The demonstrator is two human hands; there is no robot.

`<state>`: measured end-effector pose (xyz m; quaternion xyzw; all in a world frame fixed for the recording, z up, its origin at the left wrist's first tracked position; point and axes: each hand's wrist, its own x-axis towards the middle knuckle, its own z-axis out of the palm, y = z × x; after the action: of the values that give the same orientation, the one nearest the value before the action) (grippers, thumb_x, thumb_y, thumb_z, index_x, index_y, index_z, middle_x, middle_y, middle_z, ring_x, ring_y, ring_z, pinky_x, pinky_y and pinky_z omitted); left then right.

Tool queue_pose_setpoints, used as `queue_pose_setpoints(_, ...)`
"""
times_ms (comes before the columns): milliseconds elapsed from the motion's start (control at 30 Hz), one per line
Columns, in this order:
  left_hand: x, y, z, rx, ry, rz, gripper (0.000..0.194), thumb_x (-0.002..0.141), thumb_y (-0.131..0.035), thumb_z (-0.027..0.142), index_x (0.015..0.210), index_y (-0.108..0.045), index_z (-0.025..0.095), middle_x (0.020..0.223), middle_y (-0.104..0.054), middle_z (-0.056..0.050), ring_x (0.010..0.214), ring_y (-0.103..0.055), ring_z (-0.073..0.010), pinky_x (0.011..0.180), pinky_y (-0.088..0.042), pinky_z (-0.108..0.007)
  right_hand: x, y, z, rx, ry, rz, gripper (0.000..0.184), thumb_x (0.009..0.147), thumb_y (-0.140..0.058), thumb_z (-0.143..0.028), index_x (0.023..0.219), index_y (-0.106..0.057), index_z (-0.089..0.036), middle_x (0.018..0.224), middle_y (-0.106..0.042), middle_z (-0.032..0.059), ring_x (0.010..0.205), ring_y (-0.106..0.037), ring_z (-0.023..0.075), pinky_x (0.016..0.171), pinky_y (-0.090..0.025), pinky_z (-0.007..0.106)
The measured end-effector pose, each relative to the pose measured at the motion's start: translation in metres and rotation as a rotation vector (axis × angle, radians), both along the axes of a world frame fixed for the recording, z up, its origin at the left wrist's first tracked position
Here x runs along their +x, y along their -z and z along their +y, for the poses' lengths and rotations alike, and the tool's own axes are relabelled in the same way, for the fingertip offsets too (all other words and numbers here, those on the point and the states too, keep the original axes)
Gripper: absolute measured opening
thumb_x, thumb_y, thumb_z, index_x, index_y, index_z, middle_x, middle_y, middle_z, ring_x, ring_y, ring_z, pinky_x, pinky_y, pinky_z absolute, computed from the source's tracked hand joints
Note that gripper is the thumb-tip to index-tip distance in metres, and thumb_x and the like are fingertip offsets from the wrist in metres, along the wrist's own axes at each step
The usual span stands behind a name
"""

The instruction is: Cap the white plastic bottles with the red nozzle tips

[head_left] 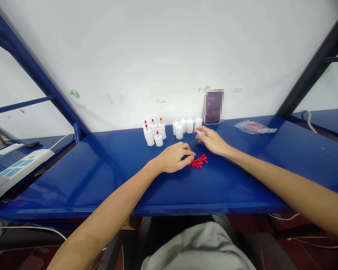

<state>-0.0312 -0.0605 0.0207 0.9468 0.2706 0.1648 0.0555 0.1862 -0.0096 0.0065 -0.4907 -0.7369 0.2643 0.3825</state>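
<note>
My left hand (177, 157) is over the left edge of a small pile of red caps (197, 162). Its thumb and forefinger are brought close together at the caps; whatever is between them is hidden. My right hand (211, 140), just beyond the pile, has its fingers closed round a white nozzle (198, 132) with its narrow tip towards the left; the rest is hidden by the hand. Left of it stand several white bottles (179, 131) with no red caps showing. Farther left, a group of white bottles with red-capped tips (158, 139) stands upright.
A phone (213, 107) leans on the white wall behind the bottles. A clear plastic bag (255, 127) with something red in it lies to the right on the blue table (107, 168). A power strip (19, 172) is at the far left, beyond a blue metal frame.
</note>
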Motion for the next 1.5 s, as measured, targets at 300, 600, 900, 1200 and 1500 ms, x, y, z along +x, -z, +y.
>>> queue_pose_setpoints(300, -0.012, 0.012, 0.024, 0.056, -0.097, -0.043, 0.029, 0.096, -0.045, 0.016, 0.113, -0.068, 0.015, 0.115, -0.070, -0.011, 0.104, -0.063, -0.0214, 0.096, -0.049, -0.037, -0.003, -0.004, -0.003, -0.017, -0.015, -0.058, 0.019, 0.083, -0.046, -0.029, 0.081, -0.061, -0.017, 0.087, -0.068, 0.0079, 0.080, -0.062, 0.0209, 0.076, -0.045, 0.033)
queue_pose_setpoints(600, -0.002, 0.018, 0.024, 0.034, -0.208, -0.293, 0.031, 0.091, -0.050, 0.012, 0.117, -0.067, 0.015, 0.101, -0.068, -0.009, 0.091, -0.064, -0.0186, 0.085, -0.052, -0.033, -0.008, -0.011, -0.021, 0.181, -0.239, -0.291, 0.018, 0.086, -0.042, -0.022, 0.092, -0.060, -0.019, 0.092, -0.068, 0.0067, 0.085, -0.060, 0.0218, 0.078, -0.042, 0.033)
queue_pose_setpoints(900, 0.004, 0.009, 0.014, 0.000, -0.178, -0.588, 0.012, 0.091, -0.061, 0.024, 0.097, -0.068, 0.016, 0.086, -0.068, -0.004, 0.076, -0.062, -0.0132, 0.071, -0.051, -0.026, -0.012, -0.014, -0.028, 0.175, -0.355, -0.241, 0.019, 0.090, -0.039, -0.025, 0.084, -0.057, -0.019, 0.081, -0.062, 0.0039, 0.076, -0.056, 0.0190, 0.071, -0.040, 0.030)
queue_pose_setpoints(1200, 0.007, 0.009, 0.007, 0.000, -0.099, -0.567, 0.009, 0.089, -0.060, 0.023, 0.093, -0.066, 0.016, 0.076, -0.066, -0.001, 0.065, -0.056, -0.0100, 0.064, -0.046, -0.023, -0.015, -0.021, -0.037, 0.068, -0.459, -0.044, 0.024, 0.091, -0.047, -0.036, 0.080, -0.058, -0.018, 0.080, -0.061, 0.0025, 0.077, -0.054, 0.0185, 0.071, -0.041, 0.031)
queue_pose_setpoints(1500, 0.012, 0.007, 0.004, -0.121, -0.170, -0.498, 0.007, 0.090, -0.055, 0.022, 0.093, -0.060, 0.018, 0.052, -0.055, 0.008, 0.047, -0.049, -0.0065, 0.068, -0.044, -0.025, -0.023, -0.019, -0.039, -0.020, -0.489, 0.121, 0.025, 0.092, -0.050, -0.041, 0.100, -0.054, -0.018, 0.096, -0.059, 0.0055, 0.086, -0.055, 0.0181, 0.078, -0.046, 0.033)
